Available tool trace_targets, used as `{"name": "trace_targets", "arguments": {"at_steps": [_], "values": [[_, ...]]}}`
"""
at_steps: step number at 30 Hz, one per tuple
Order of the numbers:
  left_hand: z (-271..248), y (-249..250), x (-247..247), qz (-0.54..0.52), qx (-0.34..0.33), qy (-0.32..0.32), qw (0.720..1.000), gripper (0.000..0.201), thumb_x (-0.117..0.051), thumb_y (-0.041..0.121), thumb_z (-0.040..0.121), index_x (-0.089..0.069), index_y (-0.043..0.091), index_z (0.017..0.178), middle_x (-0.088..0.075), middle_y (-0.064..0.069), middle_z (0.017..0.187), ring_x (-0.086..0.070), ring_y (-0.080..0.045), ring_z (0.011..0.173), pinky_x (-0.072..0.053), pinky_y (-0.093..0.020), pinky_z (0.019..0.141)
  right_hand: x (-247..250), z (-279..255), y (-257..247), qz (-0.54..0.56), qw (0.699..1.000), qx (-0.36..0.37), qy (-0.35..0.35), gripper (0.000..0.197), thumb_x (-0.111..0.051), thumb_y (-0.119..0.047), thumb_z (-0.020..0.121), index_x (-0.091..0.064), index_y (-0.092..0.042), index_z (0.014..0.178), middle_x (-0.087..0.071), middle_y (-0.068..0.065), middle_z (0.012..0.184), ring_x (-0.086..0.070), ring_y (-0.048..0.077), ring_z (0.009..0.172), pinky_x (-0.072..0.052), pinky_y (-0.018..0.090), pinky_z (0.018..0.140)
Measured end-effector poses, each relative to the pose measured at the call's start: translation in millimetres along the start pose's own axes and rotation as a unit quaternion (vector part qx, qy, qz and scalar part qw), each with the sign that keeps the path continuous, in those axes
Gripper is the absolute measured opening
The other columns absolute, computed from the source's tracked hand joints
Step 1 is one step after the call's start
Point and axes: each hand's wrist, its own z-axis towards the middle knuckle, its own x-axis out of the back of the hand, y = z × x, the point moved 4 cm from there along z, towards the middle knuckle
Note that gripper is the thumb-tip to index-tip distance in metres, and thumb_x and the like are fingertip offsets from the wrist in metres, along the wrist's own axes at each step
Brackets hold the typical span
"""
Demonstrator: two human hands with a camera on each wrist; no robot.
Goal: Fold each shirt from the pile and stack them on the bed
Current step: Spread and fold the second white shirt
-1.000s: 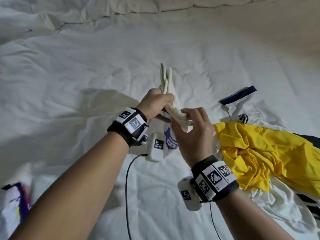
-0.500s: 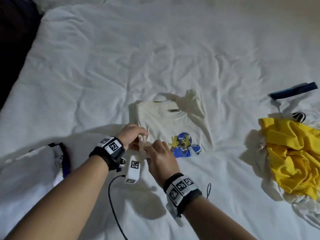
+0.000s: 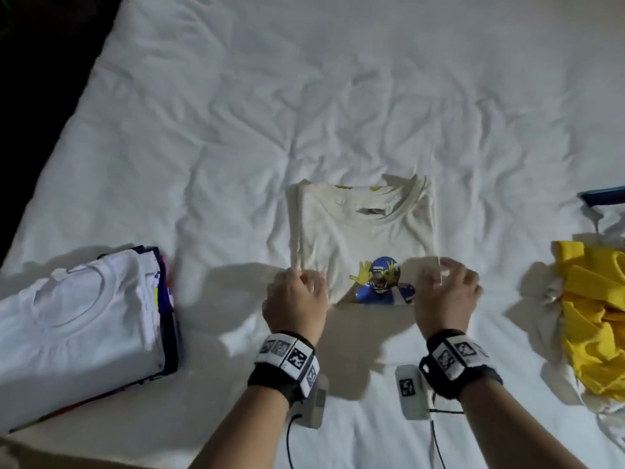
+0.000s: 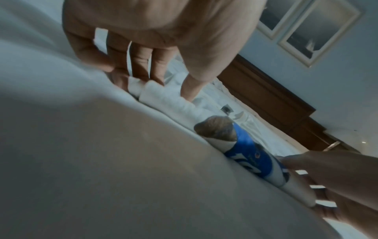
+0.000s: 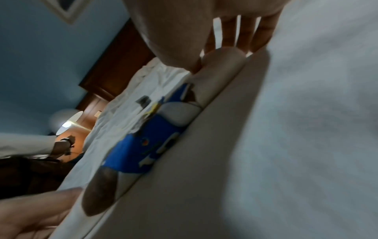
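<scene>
- My left hand (image 3: 295,299) pinches the near-left corner of the folded cream cotton shirt with the blue football-player print (image 3: 362,231), which lies on the white-sheeted bed (image 3: 236,113).
- My right hand (image 3: 446,292), fingers loosely curled, sits at its near-right corner; I cannot tell whether it grips.
- The stack of folded shirts topped by a white one (image 3: 77,326) lies to the left, nearer my left hand.
</scene>
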Motion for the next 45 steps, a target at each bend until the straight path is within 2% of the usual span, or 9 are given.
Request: {"name": "trace_targets", "arguments": {"at_steps": [3,7,14,17,22,29,36,40,45], "values": [[-1,2,-14,0.042,0.035,0.002,0.999,0.037,-0.055,0.047,0.093,-0.065,0.015,0.108,-0.064,-0.007,0.112,-0.057,-0.031,0.11,-0.043,-0.045,0.09,-4,9,14,0.046,0.996,-0.05,-0.05,0.038,-0.051,-0.039,0.095,-0.061,-0.008,0.114,-0.063,0.021,0.115,-0.055,0.04,0.108,-0.043,0.045,0.095],[5,1,-19,0.004,0.064,-0.003,0.998,0.028,-0.052,0.035,0.101,-0.065,0.013,0.112,-0.064,-0.008,0.121,-0.051,-0.029,0.12,-0.036,-0.045,0.096,-3,7,10,0.077,0.993,-0.058,-0.063,0.029,-0.054,-0.04,0.102,-0.06,-0.013,0.108,-0.065,0.012,0.109,-0.059,0.03,0.097,-0.042,0.035,0.08],[12,-2,4,-0.035,0.054,0.062,0.996,0.011,-0.046,0.01,0.101,-0.056,0.015,0.103,-0.056,-0.003,0.093,-0.054,-0.033,0.108,-0.027,-0.041,0.093,11,3,9,0.107,0.987,-0.092,-0.08,0.017,-0.062,-0.033,0.099,-0.064,-0.017,0.098,-0.065,-0.002,0.084,-0.062,0.027,0.085,-0.043,0.032,0.072],[10,-8,-6,-0.042,0.052,0.049,0.997,0.012,-0.047,0.008,0.1,-0.055,0.017,0.102,-0.063,-0.002,0.098,-0.053,-0.032,0.108,-0.025,-0.041,0.091,5,4,15,0.057,0.983,-0.119,-0.128,0.02,-0.06,-0.035,0.1,-0.063,-0.015,0.101,-0.065,0.001,0.087,-0.064,0.03,0.091,-0.041,0.031,0.074],[19,-8,-7,-0.016,0.035,0.058,0.998,0.008,-0.046,0.02,0.102,-0.054,0.019,0.102,-0.069,-0.005,0.111,-0.053,-0.031,0.112,-0.026,-0.045,0.094,4,17,1,0.029,0.995,-0.038,-0.091,0.026,-0.057,-0.024,0.095,-0.053,-0.017,0.119,-0.056,0.007,0.122,-0.052,0.025,0.109,-0.045,0.038,0.088],[70,27,4,0.063,-0.039,0.039,0.996,0.039,-0.037,0.055,0.097,-0.057,0.022,0.096,-0.069,-0.003,0.104,-0.054,-0.028,0.103,-0.031,-0.048,0.093,-7,65,-37,0.049,0.993,0.002,-0.112,0.036,-0.064,-0.045,0.093,-0.06,-0.018,0.118,-0.052,-0.003,0.115,-0.056,0.023,0.105,-0.048,0.039,0.091],[111,50,16,0.003,-0.059,0.043,0.997,0.022,-0.05,0.036,0.102,-0.055,0.019,0.088,-0.066,-0.004,0.088,-0.06,-0.033,0.093,-0.032,-0.042,0.091,-15,101,-41,0.115,0.982,-0.079,-0.129,0.032,-0.063,-0.046,0.097,-0.066,-0.014,0.096,-0.067,-0.002,0.087,-0.06,0.016,0.075,-0.042,0.023,0.058],[113,53,22,0.009,-0.051,0.054,0.997,0.02,-0.052,0.026,0.102,-0.053,0.017,0.085,-0.071,-0.014,0.092,-0.061,-0.04,0.095,-0.04,-0.045,0.092,-21,112,-37,0.136,0.972,-0.124,-0.148,0.033,-0.061,-0.046,0.097,-0.067,-0.013,0.098,-0.069,0.003,0.091,-0.063,0.018,0.077,-0.044,0.028,0.067],[110,64,20,-0.018,-0.059,0.071,0.996,0.021,-0.054,0.037,0.099,-0.06,0.018,0.105,-0.073,-0.006,0.1,-0.062,-0.033,0.099,-0.04,-0.044,0.097,-23,113,-42,0.116,0.977,-0.108,-0.146,0.031,-0.059,-0.05,0.097,-0.062,-0.021,0.104,-0.063,-0.001,0.095,-0.061,0.02,0.083,-0.043,0.029,0.073]]}}
